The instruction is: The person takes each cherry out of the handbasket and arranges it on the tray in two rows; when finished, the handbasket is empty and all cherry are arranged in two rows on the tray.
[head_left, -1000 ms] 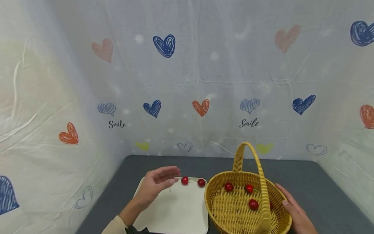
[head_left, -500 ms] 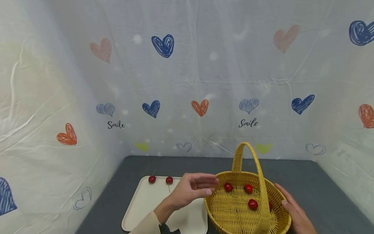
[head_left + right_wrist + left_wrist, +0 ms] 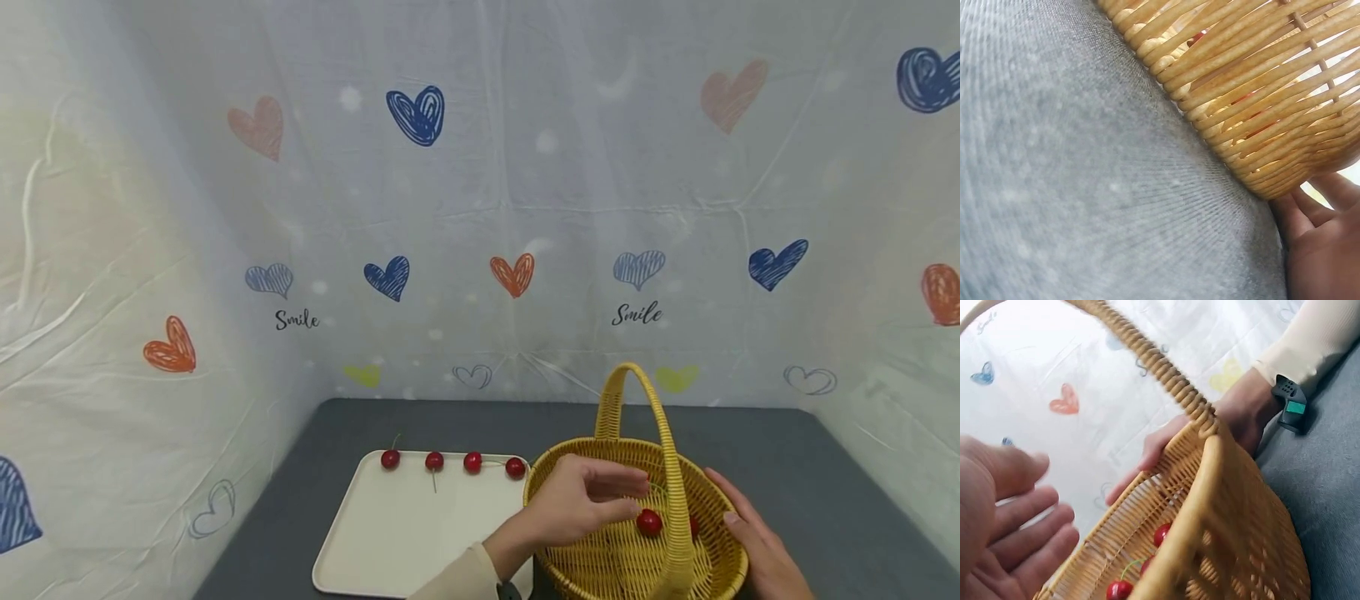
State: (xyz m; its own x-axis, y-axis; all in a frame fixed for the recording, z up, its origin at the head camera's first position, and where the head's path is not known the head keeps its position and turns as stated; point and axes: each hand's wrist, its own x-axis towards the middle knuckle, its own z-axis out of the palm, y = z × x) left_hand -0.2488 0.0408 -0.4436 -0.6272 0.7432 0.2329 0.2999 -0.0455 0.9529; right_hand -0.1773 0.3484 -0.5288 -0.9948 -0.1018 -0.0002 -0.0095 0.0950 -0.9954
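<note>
My left hand [image 3: 581, 500] is over the left part of a yellow wicker basket [image 3: 555, 575], its fingers loosely extended and holding nothing. In the left wrist view, a gap shows between its thumb and fingers. My right hand [image 3: 765, 542] holds the basket's right side, with the thumb at the rim and the fingers along the outside. Red cherries lie in the basket; one cherry [image 3: 649, 523] shows plainly, and another [image 3: 693, 527] is partly behind the handle [image 3: 678, 508]. The left hand covers others. In the left wrist view, a cherry [image 3: 1119, 590] has a green stem.
A cream tray [image 3: 405, 533] lies left of the basket. Several cherries with stems sit in a row along its far edge, among them a cherry [image 3: 434, 462] in the row's left half. The dark grey tabletop [image 3: 787, 450] ends at a heart-printed curtain [image 3: 450, 192].
My left hand has moved right, from above the tray's far left to over the basket, uncovering the row of cherries. The right hand and basket have stayed put.
</note>
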